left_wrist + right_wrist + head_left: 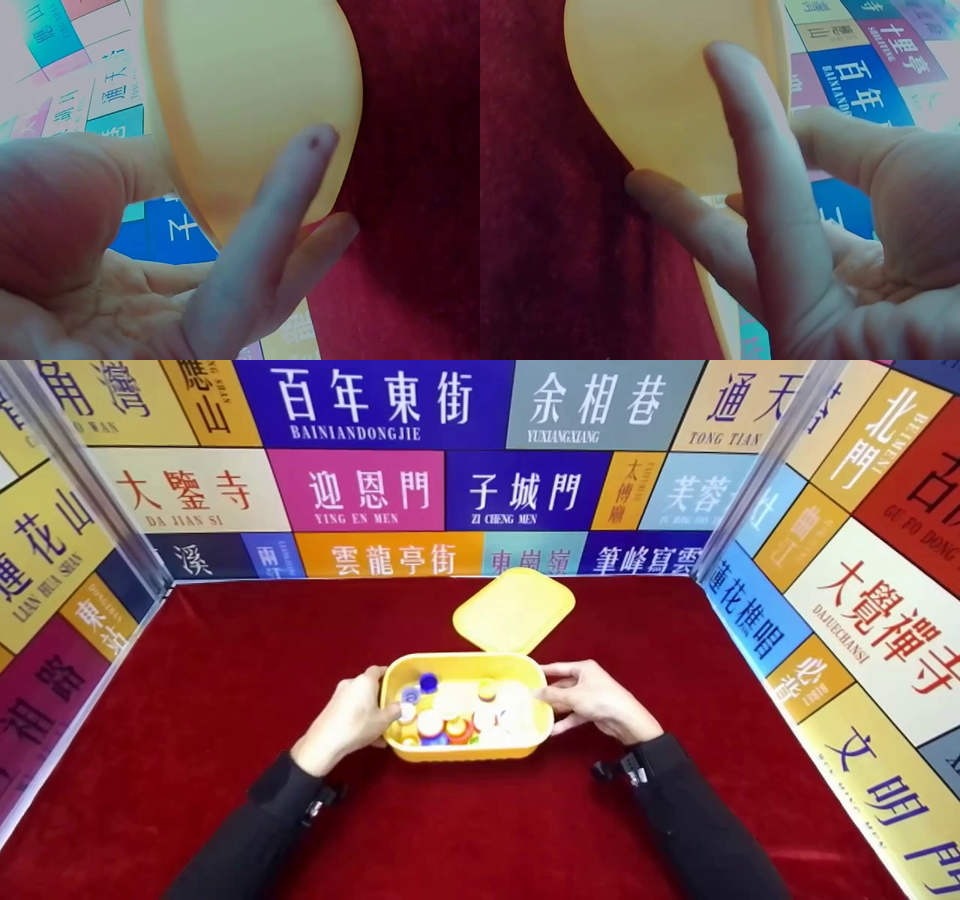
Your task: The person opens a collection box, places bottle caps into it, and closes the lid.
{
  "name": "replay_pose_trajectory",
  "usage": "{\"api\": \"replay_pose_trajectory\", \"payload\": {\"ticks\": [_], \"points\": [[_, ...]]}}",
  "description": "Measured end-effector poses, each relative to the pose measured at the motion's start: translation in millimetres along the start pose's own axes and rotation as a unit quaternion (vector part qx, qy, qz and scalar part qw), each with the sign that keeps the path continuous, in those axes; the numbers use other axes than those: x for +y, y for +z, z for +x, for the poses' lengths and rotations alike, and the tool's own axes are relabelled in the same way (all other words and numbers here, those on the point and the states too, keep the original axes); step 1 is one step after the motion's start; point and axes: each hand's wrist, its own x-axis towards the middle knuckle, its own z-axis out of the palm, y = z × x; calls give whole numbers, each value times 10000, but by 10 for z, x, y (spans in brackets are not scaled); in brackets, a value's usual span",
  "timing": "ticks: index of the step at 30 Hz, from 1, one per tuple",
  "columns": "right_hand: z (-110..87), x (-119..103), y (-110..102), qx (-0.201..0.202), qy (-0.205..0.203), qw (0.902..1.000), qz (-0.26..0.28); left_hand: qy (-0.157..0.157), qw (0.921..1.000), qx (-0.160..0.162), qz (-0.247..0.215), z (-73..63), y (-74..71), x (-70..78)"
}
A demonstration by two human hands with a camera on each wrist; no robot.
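A yellow plastic box point(465, 753) with rounded corners stands between both hands in the head view. Inside lie several small bottle caps, among them a dark blue cap point(428, 683) and a yellow cap point(487, 689); white, red and other blue ones cluster along the front. My left hand point(346, 712) grips the box's left end, thumb over the rim and fingers against the outer wall. At the opposite end my right hand point(600, 701) holds it likewise. Both wrist views show fingers spread under and along the box's end wall point(255, 82).
A yellow lid point(514, 611) lies just behind the box, near the back edge of the dark red cloth point(262, 645). Panels with Chinese lettering point(356, 489) stand upright at the back and both sides, with metal posts point(765, 457) at the corners.
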Motion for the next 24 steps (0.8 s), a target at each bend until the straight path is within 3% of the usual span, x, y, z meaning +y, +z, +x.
{"api": "replay_pose_trajectory", "payload": {"ticks": [7,14,24], "points": [[-81,-80,126,248,-192,9973,-669,73,10000,19,-45,-19,-4,-13],[-99,-96,211,578,-446,9884,-1332,15,10000,38,-9,-41,-33,20],[-119,-169,125,623,-581,9853,-1480,152,9997,167,27,9,-38,112]]}}
